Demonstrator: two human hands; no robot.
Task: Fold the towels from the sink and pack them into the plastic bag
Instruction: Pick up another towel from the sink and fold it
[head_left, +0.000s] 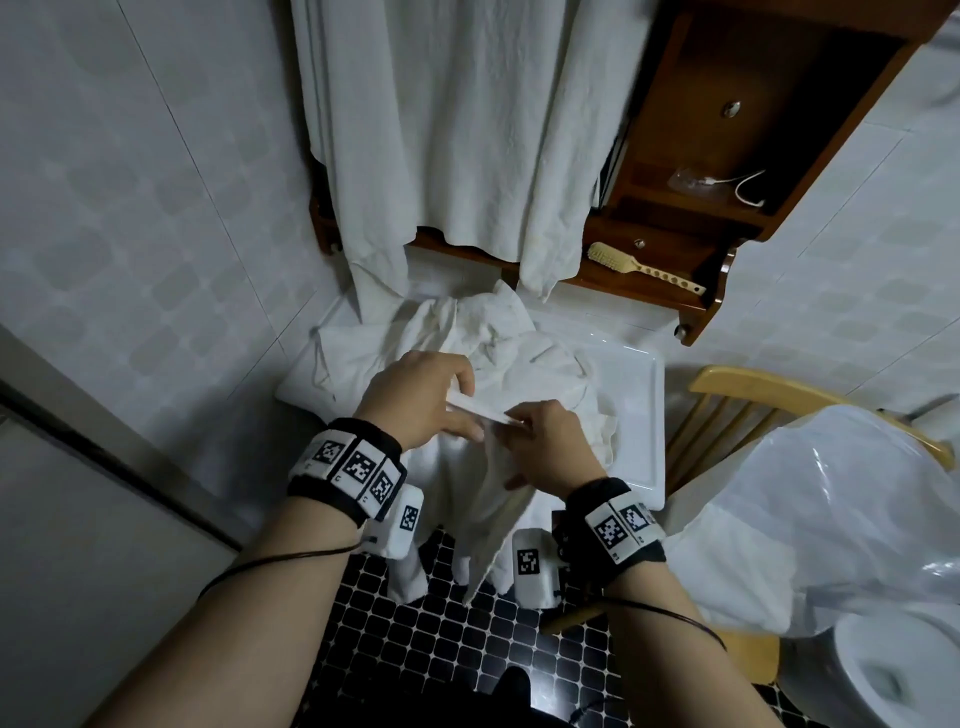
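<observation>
My left hand (421, 402) and right hand (545, 447) meet over the front of the sink (647, 415). Both pinch the top edge of a white towel (480, 519), fingers curled and thumbs on the cloth. From that edge the towel hangs toward six o'clock, over the dark floor tiles (415, 649). A heap of towels (488, 327) lies in the basin at twelve o'clock of my hands. The plastic bag (841, 509) sits at about four o'clock — draped on a wooden chair (727, 387), well apart from the towel I hold. At one o'clock a brush (623, 260) lies on a wooden shelf (691, 218).
</observation>
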